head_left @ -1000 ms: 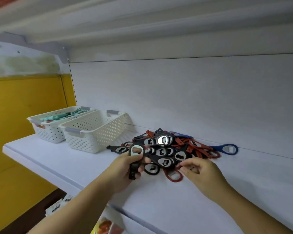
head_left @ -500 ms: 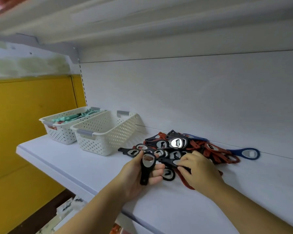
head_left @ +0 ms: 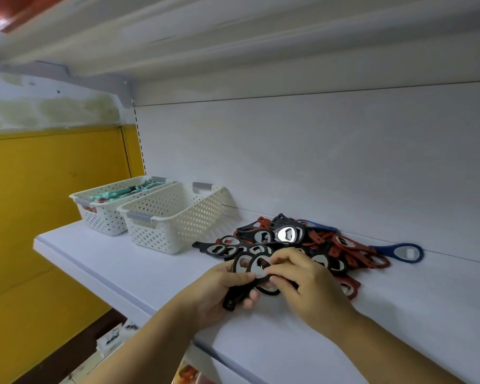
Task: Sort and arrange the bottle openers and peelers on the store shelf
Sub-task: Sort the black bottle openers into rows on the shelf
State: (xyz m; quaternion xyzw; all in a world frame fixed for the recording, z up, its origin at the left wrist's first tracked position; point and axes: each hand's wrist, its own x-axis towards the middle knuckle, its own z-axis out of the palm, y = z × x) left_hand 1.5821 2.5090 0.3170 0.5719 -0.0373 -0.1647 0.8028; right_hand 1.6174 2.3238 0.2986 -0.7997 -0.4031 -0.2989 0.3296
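Note:
A heap of black and red bottle openers (head_left: 302, 242) lies on the white shelf (head_left: 117, 261) against the back panel, with one blue opener (head_left: 402, 252) at its right end. My left hand (head_left: 219, 289) grips black openers (head_left: 243, 268) by their handles at the heap's front edge. My right hand (head_left: 302, 281) pinches another black opener right beside them, fingers curled over it. Two white perforated baskets stand to the left: the near basket (head_left: 175, 220) shows nothing inside from here, the far basket (head_left: 106, 209) holds teal peelers (head_left: 122, 192).
The upper shelf (head_left: 233, 37) hangs low overhead. A yellow wall (head_left: 39, 217) lies left of the shelf end. Packaged goods (head_left: 114, 339) show on a lower level below the shelf's front edge. Bare shelf surface stretches to the right front.
My right hand has drawn a black opener from the heap toward my left hand, which now holds more than one. The view has shifted so the baskets sit further right.

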